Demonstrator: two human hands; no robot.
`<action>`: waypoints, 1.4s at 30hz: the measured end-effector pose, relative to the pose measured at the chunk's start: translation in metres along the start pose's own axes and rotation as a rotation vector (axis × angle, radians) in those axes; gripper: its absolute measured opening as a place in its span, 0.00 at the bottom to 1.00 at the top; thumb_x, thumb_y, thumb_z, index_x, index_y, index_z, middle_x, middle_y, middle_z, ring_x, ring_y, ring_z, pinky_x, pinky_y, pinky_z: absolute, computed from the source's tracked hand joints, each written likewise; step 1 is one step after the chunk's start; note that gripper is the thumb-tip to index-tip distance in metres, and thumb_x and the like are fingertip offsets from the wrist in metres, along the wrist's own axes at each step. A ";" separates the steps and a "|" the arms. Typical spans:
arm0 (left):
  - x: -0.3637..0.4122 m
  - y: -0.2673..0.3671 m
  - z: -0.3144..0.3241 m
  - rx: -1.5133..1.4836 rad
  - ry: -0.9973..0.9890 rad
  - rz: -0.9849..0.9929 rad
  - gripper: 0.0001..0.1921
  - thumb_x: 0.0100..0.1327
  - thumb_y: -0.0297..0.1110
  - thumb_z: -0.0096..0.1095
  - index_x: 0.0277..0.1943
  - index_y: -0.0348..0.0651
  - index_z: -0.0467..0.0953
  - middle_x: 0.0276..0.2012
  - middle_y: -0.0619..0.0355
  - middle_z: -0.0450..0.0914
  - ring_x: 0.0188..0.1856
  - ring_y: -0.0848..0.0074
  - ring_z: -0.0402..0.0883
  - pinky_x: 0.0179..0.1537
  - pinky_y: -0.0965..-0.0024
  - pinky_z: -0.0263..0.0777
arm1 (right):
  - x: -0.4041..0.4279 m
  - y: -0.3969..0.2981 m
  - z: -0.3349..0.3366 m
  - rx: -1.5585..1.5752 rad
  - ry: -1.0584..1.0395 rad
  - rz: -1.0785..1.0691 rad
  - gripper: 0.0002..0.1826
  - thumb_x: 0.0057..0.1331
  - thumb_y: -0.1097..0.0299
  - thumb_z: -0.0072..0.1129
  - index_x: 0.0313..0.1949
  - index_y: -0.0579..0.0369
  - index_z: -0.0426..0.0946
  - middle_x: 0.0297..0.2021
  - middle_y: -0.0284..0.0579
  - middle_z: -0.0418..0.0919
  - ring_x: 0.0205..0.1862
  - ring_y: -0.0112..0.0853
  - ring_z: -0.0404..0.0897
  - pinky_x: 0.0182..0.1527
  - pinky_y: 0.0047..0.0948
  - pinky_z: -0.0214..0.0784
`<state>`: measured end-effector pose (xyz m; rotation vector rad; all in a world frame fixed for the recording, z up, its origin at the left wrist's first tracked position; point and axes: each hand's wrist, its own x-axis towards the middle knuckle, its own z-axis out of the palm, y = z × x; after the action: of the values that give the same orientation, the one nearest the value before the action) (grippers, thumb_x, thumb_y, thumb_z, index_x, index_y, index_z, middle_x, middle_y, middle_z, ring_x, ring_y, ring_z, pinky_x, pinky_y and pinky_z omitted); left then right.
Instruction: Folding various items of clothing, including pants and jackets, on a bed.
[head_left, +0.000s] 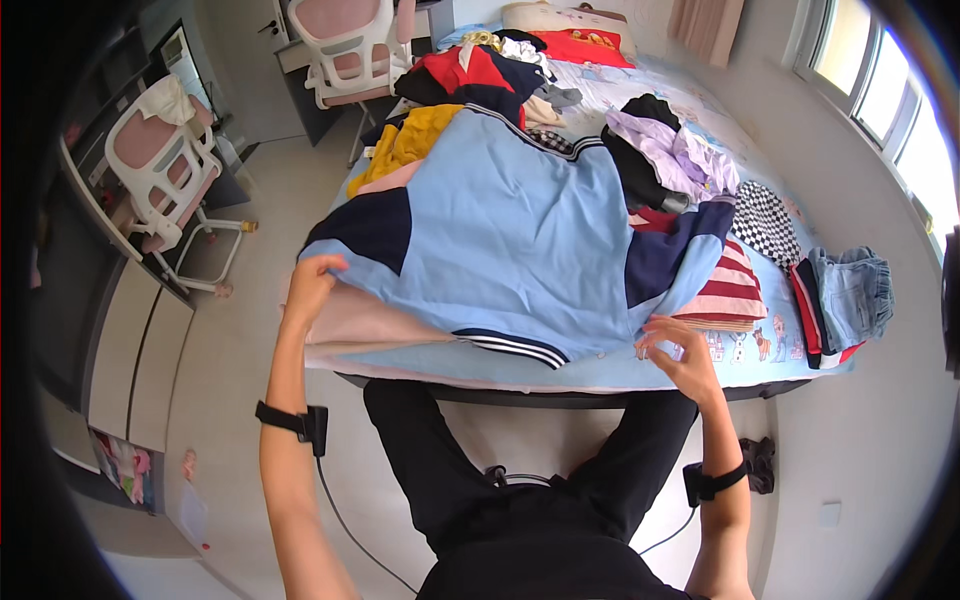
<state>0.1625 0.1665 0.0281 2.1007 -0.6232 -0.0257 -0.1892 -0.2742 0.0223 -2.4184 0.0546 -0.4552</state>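
A light blue sweatshirt (517, 232) with navy sleeve panels lies spread on the bed before me, over other clothes. Its short striped ribbed band (514, 345) is near the bed's front edge, and a longer striped band lies at the far side. My left hand (309, 289) pinches the sweatshirt's edge at the left, beside the navy panel. At the right, my right hand (682, 356) is at the sweatshirt's near edge with fingers curved; whether they grip the cloth is unclear. A folded red-and-white striped garment (724, 289) sits just beyond that hand.
Heaped clothes (472, 75) lie farther back, with mustard cloth (412, 139) at left. Lilac garment (675, 150), checkered cloth (766, 221) and folded denim (851, 292) are at right. Pink-and-white chairs (169, 161) stand left. Cables run from my wrist straps (319, 431).
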 end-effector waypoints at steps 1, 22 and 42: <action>-0.003 -0.003 0.006 0.130 0.075 -0.058 0.19 0.48 0.13 0.47 0.41 0.36 0.79 0.55 0.47 0.76 0.59 0.59 0.73 0.62 0.65 0.60 | -0.005 0.009 0.001 0.240 0.152 0.202 0.11 0.56 0.78 0.56 0.40 0.65 0.78 0.36 0.42 0.81 0.48 0.32 0.78 0.54 0.30 0.65; -0.057 0.130 0.247 0.136 -0.335 0.669 0.24 0.54 0.34 0.65 0.55 0.41 0.73 0.63 0.49 0.67 0.64 0.57 0.63 0.63 0.54 0.56 | 0.019 0.127 -0.087 0.889 1.362 0.412 0.11 0.56 0.74 0.54 0.39 0.64 0.75 0.38 0.46 0.79 0.36 0.34 0.79 0.41 0.34 0.73; -0.048 0.109 0.198 -1.276 -0.353 -0.144 0.36 0.65 0.61 0.48 0.69 0.49 0.55 0.66 0.52 0.62 0.67 0.63 0.60 0.65 0.51 0.54 | 0.105 -0.083 0.015 -0.463 0.379 -0.152 0.50 0.40 0.78 0.65 0.66 0.39 0.60 0.62 0.46 0.62 0.64 0.43 0.61 0.66 0.49 0.43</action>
<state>0.0260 -0.0150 -0.0118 0.8824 -0.4482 -0.6978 -0.0919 -0.2175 0.0960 -2.7580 0.1571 -1.0680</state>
